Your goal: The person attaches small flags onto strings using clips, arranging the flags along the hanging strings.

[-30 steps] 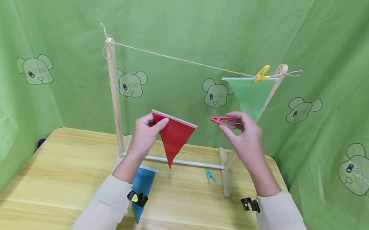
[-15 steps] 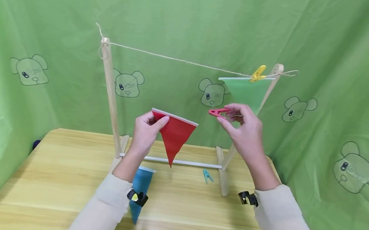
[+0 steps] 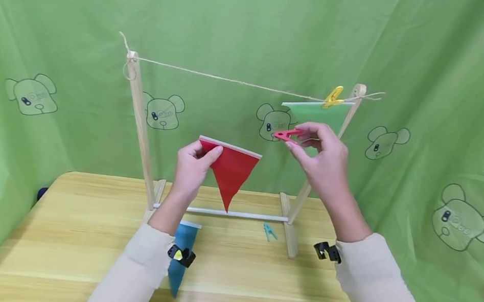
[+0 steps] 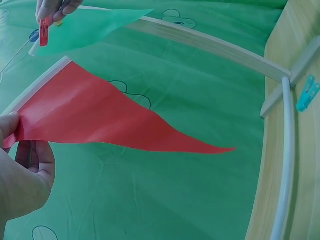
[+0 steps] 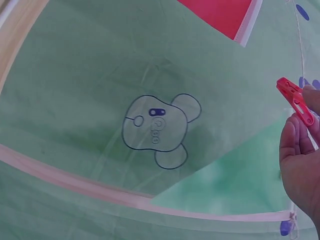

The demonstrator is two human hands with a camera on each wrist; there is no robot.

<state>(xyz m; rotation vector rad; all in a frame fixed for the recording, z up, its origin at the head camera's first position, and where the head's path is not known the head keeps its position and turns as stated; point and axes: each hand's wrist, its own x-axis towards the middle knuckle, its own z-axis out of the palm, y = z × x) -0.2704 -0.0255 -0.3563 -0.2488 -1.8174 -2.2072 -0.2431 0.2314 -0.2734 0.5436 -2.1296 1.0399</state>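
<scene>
My left hand [image 3: 192,167] pinches a red triangular pennant [image 3: 233,173] near the left end of its white top edge; the tip hangs down. In the left wrist view the thumb and fingers grip that pennant [image 4: 95,115] at its corner. My right hand [image 3: 322,157] holds a red clothespin [image 3: 287,135] by its handle end, its nose pointing left toward the pennant. Both hands are raised below a twine line [image 3: 233,81]. At the line's right end a yellow clothespin [image 3: 334,98] holds a green pennant [image 3: 314,112], partly hidden behind my right hand.
Two wooden posts [image 3: 141,121] carry the twine, joined low by a white rod [image 3: 242,215]. On the wooden table [image 3: 70,245] lie a blue pennant [image 3: 185,238], partly under my left forearm, and a light blue clothespin [image 3: 270,232]. A green curtain [image 3: 222,24] surrounds it.
My right hand has risen with the red clothespin, now overlapping more of the green pennant. The red pennant has come up slightly in my left hand. The whole view has shifted a little.
</scene>
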